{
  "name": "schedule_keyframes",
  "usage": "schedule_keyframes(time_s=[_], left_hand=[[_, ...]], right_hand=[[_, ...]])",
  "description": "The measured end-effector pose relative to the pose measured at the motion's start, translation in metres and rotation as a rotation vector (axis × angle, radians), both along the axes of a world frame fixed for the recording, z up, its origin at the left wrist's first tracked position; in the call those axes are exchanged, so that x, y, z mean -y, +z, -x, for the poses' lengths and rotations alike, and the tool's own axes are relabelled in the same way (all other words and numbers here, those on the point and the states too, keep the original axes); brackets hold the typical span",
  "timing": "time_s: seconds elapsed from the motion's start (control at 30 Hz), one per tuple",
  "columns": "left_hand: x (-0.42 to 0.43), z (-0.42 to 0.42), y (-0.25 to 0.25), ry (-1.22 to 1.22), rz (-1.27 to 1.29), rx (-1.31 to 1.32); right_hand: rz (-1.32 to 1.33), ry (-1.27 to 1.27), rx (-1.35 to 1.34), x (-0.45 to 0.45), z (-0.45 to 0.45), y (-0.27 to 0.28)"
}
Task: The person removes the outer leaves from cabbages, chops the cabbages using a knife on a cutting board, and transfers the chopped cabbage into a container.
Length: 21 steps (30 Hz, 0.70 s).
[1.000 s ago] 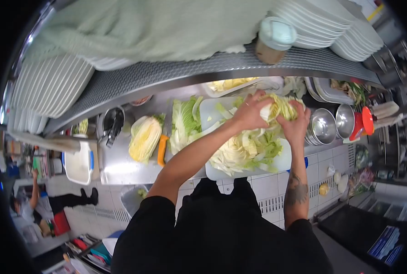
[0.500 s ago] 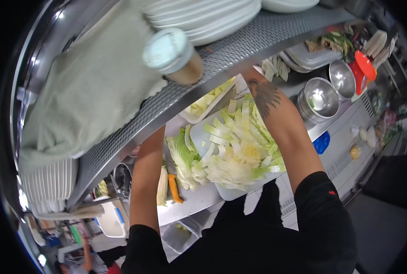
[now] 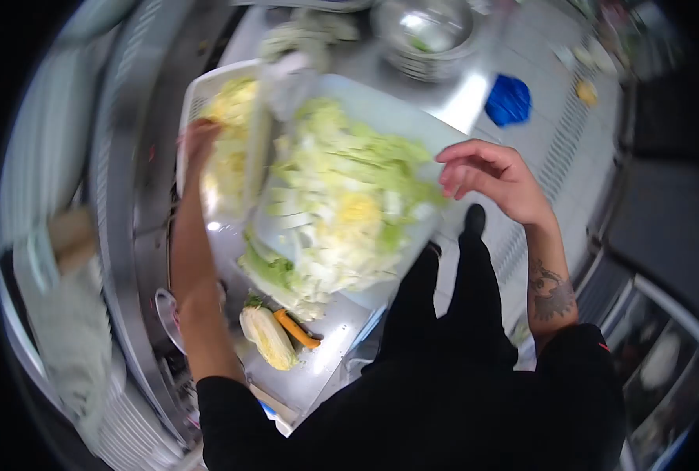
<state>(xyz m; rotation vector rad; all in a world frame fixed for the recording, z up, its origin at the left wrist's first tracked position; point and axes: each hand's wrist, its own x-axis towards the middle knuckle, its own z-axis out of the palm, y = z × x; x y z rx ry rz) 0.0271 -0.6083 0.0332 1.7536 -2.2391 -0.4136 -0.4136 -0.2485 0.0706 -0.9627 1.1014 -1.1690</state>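
Note:
A heap of chopped cabbage [image 3: 349,196] lies on a pale cutting board [image 3: 381,114] on the steel counter. My left hand [image 3: 200,140] is blurred at the side of a white tray [image 3: 186,157] that holds more cut cabbage; its fingers cannot be made out clearly. Just past the board's right edge my right hand [image 3: 495,174] hovers with its fingers apart and nothing in them. Below the heap, a half cabbage [image 3: 268,337] rests beside an orange handle [image 3: 296,330].
Stacked metal bowls [image 3: 424,39] and a crumpled cloth [image 3: 306,35] stand at the far end of the counter [image 3: 318,377]. A steel shelf [image 3: 149,188] with stacked plates [image 3: 134,424] runs along the left. A blue bag [image 3: 509,100] shows beyond the counter's right edge.
The view has turned strongly. Both hands have left the cabbage they gripped a second ago; my left hand is now at the tray, and my right hand is beside the board, empty.

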Motion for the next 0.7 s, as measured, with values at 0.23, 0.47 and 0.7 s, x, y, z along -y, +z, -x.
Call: schedule_keyframes(time_s=[0.23, 0.47, 0.7], left_hand=[[0.000, -0.045, -0.025, -0.524, 0.577, 1.057], [-0.040, -0.022, -0.010, 0.034, -0.063, 0.003], [-0.038, -0.005, -0.006, 0.142, 0.054, 0.150]], right_hand=[[-0.749, -0.344, -0.310, -0.143, 0.082, -0.365], [-0.937, -0.165, -0.580, -0.184, 0.009, -0.727], [-1.115, -0.212, -0.669, -0.173, -0.096, -0.863]])
